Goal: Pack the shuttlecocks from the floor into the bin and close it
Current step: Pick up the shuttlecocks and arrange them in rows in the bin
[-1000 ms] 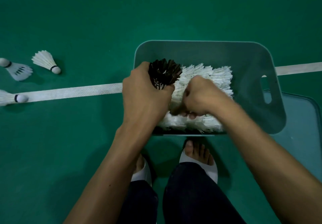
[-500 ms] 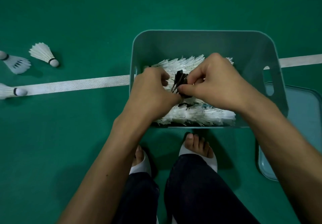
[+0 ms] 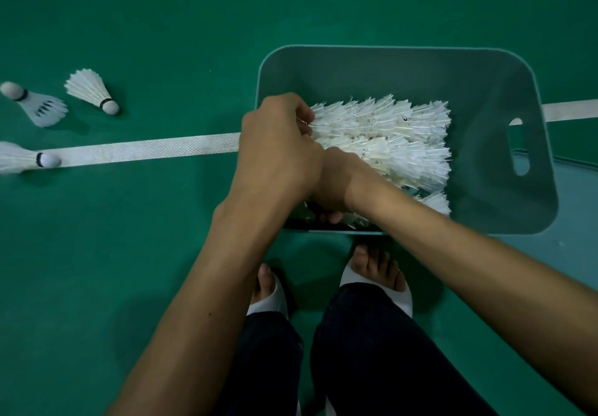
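Feather and cork, so I judged everything near-weightless and easy to crush. Packed shuttlecocks (image 3: 388, 143) lay on their sides in white rows inside the bin (image 3: 485, 69), crowded toward its left and near walls. Three loose shuttlecocks (image 3: 92, 91) were out on the floor (image 3: 161, 27), well left of the bin. Two sat beyond the white line (image 3: 145, 148) and one lay on it. The lid (image 3: 579, 208) lay flat on the floor just right of the bin, not yet on.

Left hand (image 3: 278, 150) was at the bin's left wall with its fingers curled into the feather tips. I couldn't tell whether it was pinching them or just shoving them over. Right hand (image 3: 333, 185) was tucked under it at the near-left corner, with only fingertips showing at the near wall, and I couldn't tell what, if anything, it held. Something dark sat among the feathers there, unreadable.

My read on handling:
- **Loose ones:** take them by the cork nose, or lightly round the skirt just above it. Never squeeze the flared end, since feathers snap and splay.
- **Slip and roll:** the cork looked grippy enough not to slip, but on the floor they'd likely roll in an arc if nudged.
- **Lid:** it looked like thin, stiff plastic, so lift it by an edge. Press the feathers below the rim first, or the lid would crush them.
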`<state>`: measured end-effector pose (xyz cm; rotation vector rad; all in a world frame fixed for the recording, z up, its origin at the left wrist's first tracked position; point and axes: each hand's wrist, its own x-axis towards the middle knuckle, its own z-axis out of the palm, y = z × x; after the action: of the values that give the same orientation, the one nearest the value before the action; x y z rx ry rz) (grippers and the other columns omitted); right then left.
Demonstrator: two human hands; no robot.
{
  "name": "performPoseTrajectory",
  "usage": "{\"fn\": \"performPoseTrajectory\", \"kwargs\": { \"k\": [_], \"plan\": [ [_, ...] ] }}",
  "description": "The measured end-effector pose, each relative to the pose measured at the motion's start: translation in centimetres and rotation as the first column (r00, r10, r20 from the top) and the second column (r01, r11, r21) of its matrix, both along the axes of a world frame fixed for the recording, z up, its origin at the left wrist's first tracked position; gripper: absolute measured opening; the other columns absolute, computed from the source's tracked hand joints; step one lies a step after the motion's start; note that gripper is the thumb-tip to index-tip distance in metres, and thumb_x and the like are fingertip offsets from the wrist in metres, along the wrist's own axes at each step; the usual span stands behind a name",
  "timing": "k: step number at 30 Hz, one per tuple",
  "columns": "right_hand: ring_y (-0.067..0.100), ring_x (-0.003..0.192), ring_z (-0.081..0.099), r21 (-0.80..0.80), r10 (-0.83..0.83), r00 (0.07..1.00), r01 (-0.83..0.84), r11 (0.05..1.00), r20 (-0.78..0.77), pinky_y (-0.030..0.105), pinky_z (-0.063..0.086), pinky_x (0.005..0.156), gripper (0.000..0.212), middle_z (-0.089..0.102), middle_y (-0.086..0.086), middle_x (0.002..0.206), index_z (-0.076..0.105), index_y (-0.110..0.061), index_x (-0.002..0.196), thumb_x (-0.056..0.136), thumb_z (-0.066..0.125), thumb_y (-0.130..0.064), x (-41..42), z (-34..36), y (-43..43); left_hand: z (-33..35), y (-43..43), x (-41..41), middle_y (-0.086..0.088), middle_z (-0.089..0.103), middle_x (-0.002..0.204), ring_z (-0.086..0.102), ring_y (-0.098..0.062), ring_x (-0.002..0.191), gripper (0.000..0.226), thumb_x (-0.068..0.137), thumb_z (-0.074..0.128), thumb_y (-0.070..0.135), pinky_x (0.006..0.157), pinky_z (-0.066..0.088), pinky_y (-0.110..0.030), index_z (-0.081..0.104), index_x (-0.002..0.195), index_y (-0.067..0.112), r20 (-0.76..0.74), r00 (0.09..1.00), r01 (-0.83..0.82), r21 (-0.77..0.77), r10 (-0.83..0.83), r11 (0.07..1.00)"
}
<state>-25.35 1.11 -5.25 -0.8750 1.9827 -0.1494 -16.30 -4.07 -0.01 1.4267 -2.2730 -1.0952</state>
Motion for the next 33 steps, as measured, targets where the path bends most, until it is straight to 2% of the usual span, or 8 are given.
{"fn": "performPoseTrajectory", "kwargs": {
  "k": [4, 7, 11, 15, 19, 25, 29, 33],
  "plan": [
    [0.025, 0.072, 0.065, -0.016, -0.040, 0.999, 0.040, 0.999, -0.006, 0.029, 0.043, 0.064, 0.020, 0.073, 0.014, 0.096, 0.067, -0.008, 0.102, 0.086, 0.065, -0.021, 0.3, -1.1, -1.1, -0.3, -0.2, 0.0, 0.001, 0.073, 0.092, 0.069, -0.018, 0.085, 0.025, 0.084, 0.060, 0.006, 0.080, 0.055, -0.027, 0.074, 0.101, 0.018, -0.036, 0.999, -0.030, -0.070, 0.027, 0.997],
    [0.019, 0.054, 0.047, -0.023, -0.170, 0.985, 0.170, 0.985, 0.029, 0.025, 0.032, 0.048, 0.013, 0.058, 0.009, 0.069, 0.062, -0.003, 0.081, 0.089, 0.067, -0.013, -0.3, -0.9, -0.8, -0.1, -0.1, 0.1, -0.001, 0.073, 0.089, 0.069, -0.023, 0.085, 0.022, 0.083, 0.060, 0.008, 0.081, 0.057, -0.035, 0.074, 0.097, 0.019, -0.025, 0.999, -0.035, -0.116, 0.032, 0.993],
    [0.017, 0.042, 0.035, 0.054, -0.389, 0.898, 0.387, 0.921, 0.207, 0.017, 0.023, 0.039, 0.021, 0.051, 0.010, 0.060, 0.060, -0.007, 0.077, 0.085, 0.079, -0.012, -2.1, -0.1, 1.9, 0.3, -0.4, 0.6, -0.011, 0.070, 0.092, 0.066, -0.033, 0.089, 0.025, 0.078, 0.058, 0.009, 0.081, 0.057, -0.038, 0.072, 0.097, 0.018, 0.172, 0.984, 0.070, -0.086, -0.055, 0.994],
    [0.006, 0.035, 0.024, 0.181, -0.477, 0.759, 0.445, 0.877, 0.444, 0.010, 0.016, 0.037, 0.036, 0.035, -0.001, 0.056, 0.044, -0.018, 0.066, 0.096, 0.060, -0.007, -3.3, 0.6, 3.7, 0.2, 1.2, -0.6, -0.015, 0.066, 0.117, 0.063, -0.036, 0.108, 0.031, 0.085, 0.067, 0.013, 0.082, 0.047, -0.035, 0.068, 0.116, 0.013, 0.412, 0.872, 0.282, 0.018, -0.264, 0.959],
    [0.005, 0.045, 0.028, 0.278, -0.492, 0.731, 0.406, 0.871, 0.473, 0.012, 0.020, 0.037, 0.035, 0.032, -0.003, 0.061, 0.043, -0.019, 0.068, 0.101, 0.045, -0.008, -3.7, 0.8, 3.5, -0.7, 2.5, -1.4, -0.018, 0.061, 0.116, 0.060, -0.037, 0.107, 0.025, 0.090, 0.062, 0.009, 0.076, 0.041, -0.037, 0.059, 0.115, 0.010, 0.525, 0.777, 0.364, 0.077, -0.348, 0.928],
    [0.012, 0.048, 0.053, 0.209, -0.413, 0.828, 0.359, 0.910, 0.378, 0.015, 0.038, 0.040, 0.026, 0.045, -0.001, 0.055, 0.053, -0.016, 0.075, 0.099, 0.062, -0.020, -4.1, 0.9, 3.6, -2.0, 1.8, -1.1, -0.013, 0.045, 0.091, 0.045, -0.030, 0.084, 0.017, 0.087, 0.059, 0.000, 0.073, 0.043, -0.038, 0.051, 0.094, 0.013, 0.500, 0.804, 0.332, 0.070, -0.321, 0.941],
    [0.011, 0.040, 0.046, 0.125, -0.359, 0.876, 0.336, 0.933, 0.324, 0.017, 0.038, 0.039, 0.035, 0.052, -0.001, 0.053, 0.062, -0.014, 0.078, 0.095, 0.068, -0.044, -5.1, 1.2, 3.9, -2.2, 2.1, -1.5, -0.014, 0.045, 0.096, 0.050, -0.033, 0.093, 0.018, 0.089, 0.057, 0.001, 0.073, 0.041, -0.038, 0.044, 0.095, 0.012, 0.515, 0.797, 0.333, 0.064, -0.317, 0.941],
    [0.017, 0.055, 0.053, 0.056, -0.314, 0.893, 0.313, 0.948, 0.323, 0.021, 0.043, 0.048, 0.023, 0.063, 0.009, 0.070, 0.069, -0.009, 0.080, 0.095, 0.072, -0.026, -5.3, 0.8, 4.0, -2.6, 2.2, -1.6, -0.018, 0.054, 0.105, 0.058, -0.038, 0.104, 0.017, 0.090, 0.057, 0.001, 0.073, 0.041, -0.038, 0.049, 0.100, 0.012, 0.530, 0.783, 0.344, 0.067, -0.325, 0.937]
  ]
}}
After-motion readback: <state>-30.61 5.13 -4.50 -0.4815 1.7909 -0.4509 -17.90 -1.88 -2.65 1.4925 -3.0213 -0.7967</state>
